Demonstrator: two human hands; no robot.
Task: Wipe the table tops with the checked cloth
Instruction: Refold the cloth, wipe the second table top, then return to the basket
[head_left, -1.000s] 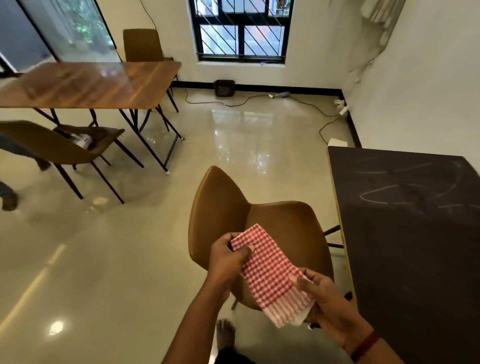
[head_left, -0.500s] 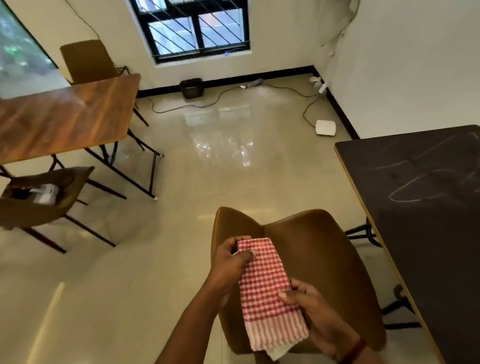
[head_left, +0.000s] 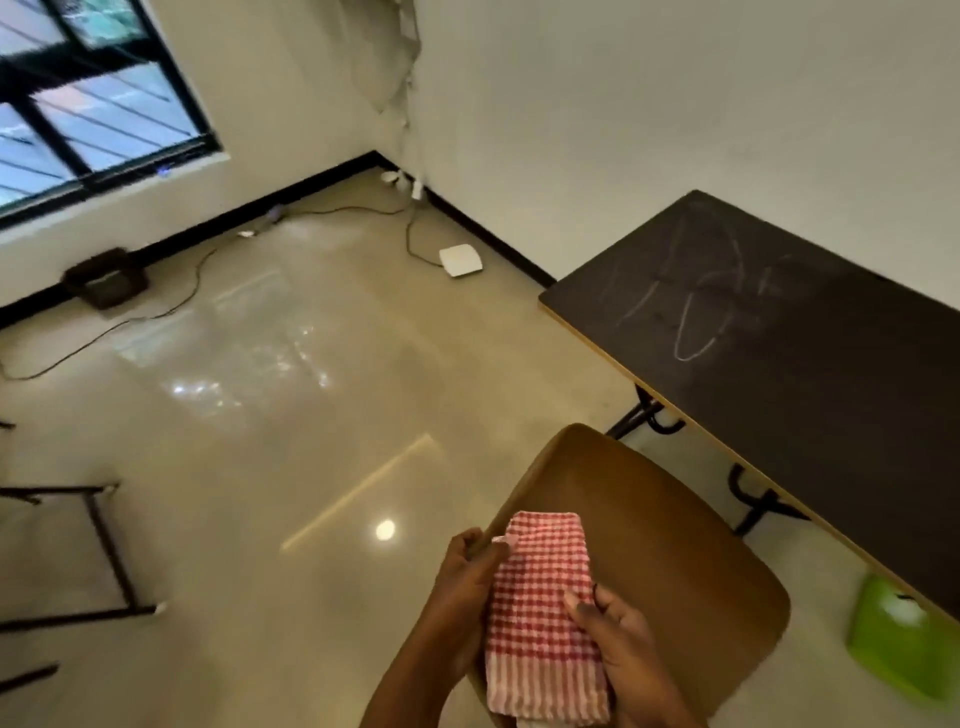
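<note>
Left hand (head_left: 460, 597) and right hand (head_left: 621, 642) both grip the folded checked cloth (head_left: 543, 613); best press it flat across the smeared black bench (head_left: 810, 353).

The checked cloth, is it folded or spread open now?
Folded. The checked cloth forms a narrow oblong held between the left hand and right hand, with another layer peeking out below.

At lower centre of my view I see a brown chair (head_left: 670, 551). A green object (head_left: 898, 644), blurred, sits on the floor at lower right. Near the far corner lies a flat white device (head_left: 461, 260) with a cable (head_left: 415, 234) running to it. A barred window (head_left: 88, 114) fills the upper left, a dark box (head_left: 106, 278) below it against the skirting.
</note>
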